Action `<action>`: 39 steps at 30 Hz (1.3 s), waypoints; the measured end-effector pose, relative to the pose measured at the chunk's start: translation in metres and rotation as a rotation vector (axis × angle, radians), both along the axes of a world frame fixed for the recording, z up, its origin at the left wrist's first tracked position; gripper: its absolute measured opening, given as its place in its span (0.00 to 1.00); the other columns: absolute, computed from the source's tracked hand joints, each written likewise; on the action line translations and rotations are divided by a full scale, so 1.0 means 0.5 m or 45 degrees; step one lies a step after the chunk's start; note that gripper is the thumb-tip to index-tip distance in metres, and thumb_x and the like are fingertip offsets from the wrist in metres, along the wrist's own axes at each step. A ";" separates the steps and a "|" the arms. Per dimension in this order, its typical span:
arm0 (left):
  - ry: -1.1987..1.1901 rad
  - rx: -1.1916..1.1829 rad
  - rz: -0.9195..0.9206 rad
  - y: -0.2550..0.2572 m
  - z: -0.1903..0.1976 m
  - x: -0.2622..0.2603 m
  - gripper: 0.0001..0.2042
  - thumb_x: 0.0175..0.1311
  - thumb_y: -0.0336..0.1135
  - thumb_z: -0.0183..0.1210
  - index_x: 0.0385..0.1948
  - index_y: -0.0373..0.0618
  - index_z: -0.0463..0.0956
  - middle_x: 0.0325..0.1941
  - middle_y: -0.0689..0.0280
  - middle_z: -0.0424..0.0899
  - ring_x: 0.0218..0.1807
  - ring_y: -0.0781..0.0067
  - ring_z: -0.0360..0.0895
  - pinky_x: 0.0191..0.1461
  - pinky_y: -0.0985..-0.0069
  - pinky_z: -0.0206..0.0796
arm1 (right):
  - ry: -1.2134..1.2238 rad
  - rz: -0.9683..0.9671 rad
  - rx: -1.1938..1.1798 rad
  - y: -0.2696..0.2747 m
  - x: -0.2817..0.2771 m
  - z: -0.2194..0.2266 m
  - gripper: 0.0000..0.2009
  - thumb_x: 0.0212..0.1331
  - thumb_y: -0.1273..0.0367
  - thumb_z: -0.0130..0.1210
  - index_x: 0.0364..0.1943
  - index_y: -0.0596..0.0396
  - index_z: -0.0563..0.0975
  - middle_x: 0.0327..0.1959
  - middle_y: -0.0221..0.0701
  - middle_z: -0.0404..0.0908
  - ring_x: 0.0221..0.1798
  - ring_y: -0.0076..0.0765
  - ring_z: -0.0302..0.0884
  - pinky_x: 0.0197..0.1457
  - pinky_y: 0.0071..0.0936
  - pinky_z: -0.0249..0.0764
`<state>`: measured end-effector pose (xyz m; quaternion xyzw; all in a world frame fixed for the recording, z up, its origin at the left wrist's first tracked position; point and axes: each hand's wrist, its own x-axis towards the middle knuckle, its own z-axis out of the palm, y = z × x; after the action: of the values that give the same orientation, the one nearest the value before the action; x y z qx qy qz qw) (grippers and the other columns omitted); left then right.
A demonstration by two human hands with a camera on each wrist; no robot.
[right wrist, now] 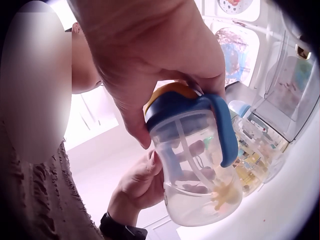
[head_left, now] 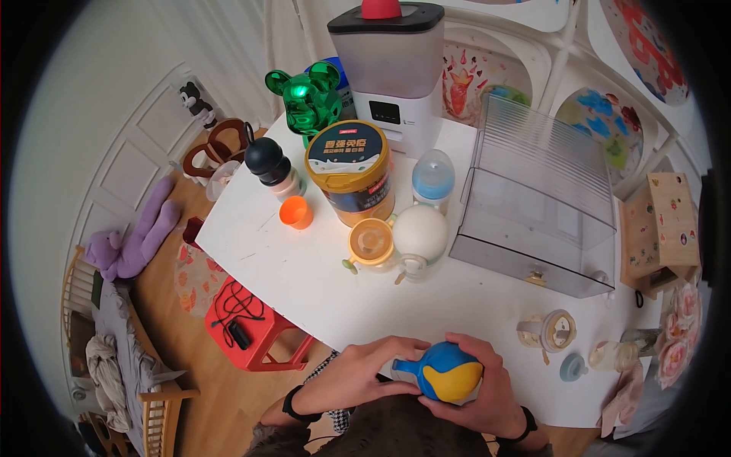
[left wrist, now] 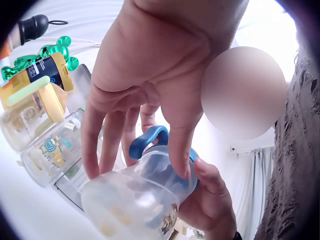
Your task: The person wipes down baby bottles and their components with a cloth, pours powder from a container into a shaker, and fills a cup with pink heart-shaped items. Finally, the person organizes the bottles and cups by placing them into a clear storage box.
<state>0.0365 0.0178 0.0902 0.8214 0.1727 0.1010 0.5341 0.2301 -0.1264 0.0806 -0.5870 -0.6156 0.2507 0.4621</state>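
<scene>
Left hand (head_left: 364, 369): fingers and thumb curled round the straw cup's (right wrist: 192, 210) clear body.
Right hand (head_left: 489, 392): curled over its blue-and-yellow lid (right wrist: 172, 107).
Cup's place: between both hands, at the white table's (head_left: 278, 266) 6 o'clock edge.
Cup's 11 o'clock: yellow-rimmed cup (head_left: 372, 241), gold tub (head_left: 359, 194) beyond.
12: white-domed bottle (head_left: 421, 231).
1: clear case (head_left: 533, 206).
Between 2 and 3: beige-rimmed cup (head_left: 558, 330).
Between 9 and 10: red stool (head_left: 268, 329).
</scene>
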 end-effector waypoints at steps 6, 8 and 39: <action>-0.051 -0.115 0.084 0.027 -0.011 -0.052 0.17 0.50 0.33 0.77 0.35 0.42 0.76 0.55 0.59 0.85 0.52 0.58 0.85 0.52 0.71 0.77 | -0.072 0.027 0.030 0.014 -0.013 0.032 0.46 0.42 0.64 0.81 0.64 0.53 0.61 0.64 0.49 0.71 0.62 0.52 0.77 0.61 0.41 0.77; -0.042 -0.244 0.189 0.047 -0.001 -0.091 0.16 0.45 0.32 0.80 0.28 0.40 0.79 0.52 0.57 0.87 0.52 0.65 0.85 0.51 0.74 0.75 | -0.118 0.019 0.010 0.007 -0.006 0.042 0.43 0.43 0.65 0.80 0.63 0.54 0.63 0.63 0.48 0.73 0.61 0.51 0.77 0.60 0.40 0.77; -0.103 0.052 1.200 0.275 -0.154 -0.090 0.13 0.62 0.23 0.68 0.31 0.42 0.68 0.36 0.67 0.78 0.41 0.78 0.76 0.52 0.78 0.71 | -0.061 -0.724 -0.017 -0.174 0.117 0.041 0.10 0.54 0.81 0.64 0.40 0.57 0.81 0.28 0.32 0.79 0.29 0.30 0.81 0.33 0.25 0.76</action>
<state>-0.0086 0.1554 0.0134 0.6594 0.5035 0.3677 0.4201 0.2887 -0.2133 0.1011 -0.7450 -0.4354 0.1012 0.4951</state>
